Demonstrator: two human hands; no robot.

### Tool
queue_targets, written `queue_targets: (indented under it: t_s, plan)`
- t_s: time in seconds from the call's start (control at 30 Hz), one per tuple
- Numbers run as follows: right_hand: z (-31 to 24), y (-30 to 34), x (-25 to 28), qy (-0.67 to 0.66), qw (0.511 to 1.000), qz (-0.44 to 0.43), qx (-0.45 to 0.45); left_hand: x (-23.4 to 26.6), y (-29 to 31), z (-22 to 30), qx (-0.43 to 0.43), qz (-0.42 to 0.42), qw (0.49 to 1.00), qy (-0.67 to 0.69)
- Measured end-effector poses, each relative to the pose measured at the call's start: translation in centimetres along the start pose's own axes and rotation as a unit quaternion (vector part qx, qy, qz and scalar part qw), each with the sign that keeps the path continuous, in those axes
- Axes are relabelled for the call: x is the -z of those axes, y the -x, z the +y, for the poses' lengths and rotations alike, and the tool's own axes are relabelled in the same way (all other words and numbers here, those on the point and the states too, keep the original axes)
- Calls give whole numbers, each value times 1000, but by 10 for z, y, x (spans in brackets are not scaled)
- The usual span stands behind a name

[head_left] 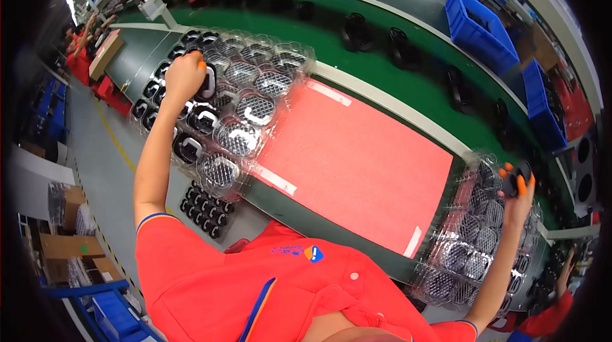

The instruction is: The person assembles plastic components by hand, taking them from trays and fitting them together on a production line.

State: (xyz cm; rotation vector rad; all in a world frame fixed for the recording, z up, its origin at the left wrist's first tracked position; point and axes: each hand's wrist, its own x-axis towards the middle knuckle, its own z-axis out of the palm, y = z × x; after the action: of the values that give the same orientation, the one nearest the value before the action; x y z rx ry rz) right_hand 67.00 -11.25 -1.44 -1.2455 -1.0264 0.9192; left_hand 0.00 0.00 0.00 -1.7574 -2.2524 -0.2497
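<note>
My left hand (183, 78), with orange finger covers, is closed over the clear plastic tray (237, 138) on the left. A black oval part (208, 82) with a pale curved mark is at its fingertips, seemingly gripped; the hand hides some of the contact. Several similar black parts (203, 119) sit in that tray's left pockets, while pockets to the right hold none. On the far right, my right hand (519, 200), also in orange finger covers, pinches a small black rounded part (512, 182). It is above a second clear tray (475, 240) of round pockets.
A pink mat (363, 157), taped down with white strips, lies between the trays. Behind it, a green conveyor (255, 20) carries several black parts. Blue bins (481, 29) stand beyond. Another tray of black parts (207, 208) is lower left. Co-workers in red (80, 55) are at both sides.
</note>
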Motion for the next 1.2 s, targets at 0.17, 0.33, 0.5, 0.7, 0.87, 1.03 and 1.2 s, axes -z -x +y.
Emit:
queue_targets:
  t_s: [0.17,0.33,0.5,0.7,0.87,1.03,1.2]
  plan:
    - [-5,15,-89,-81,991,-76,-74,-14,-30,50,65,-190,594,779]
    - [23,2,-147,-246,944,-188,-113,-11,-17,197,-11,-443,316,839]
    - [36,9,-160,-261,944,-183,-90,-9,44,308,-54,-521,336,783]
    - [43,14,-163,-143,975,-153,-71,-26,92,344,-113,-427,497,747]
    - [44,20,-170,-77,984,-158,-28,-22,100,339,-217,-311,591,712]
    - [49,20,-172,-115,977,-178,-20,-19,109,334,-237,-258,612,709]
    - [57,18,-168,-109,977,-184,-4,-6,110,329,-287,-247,622,685]
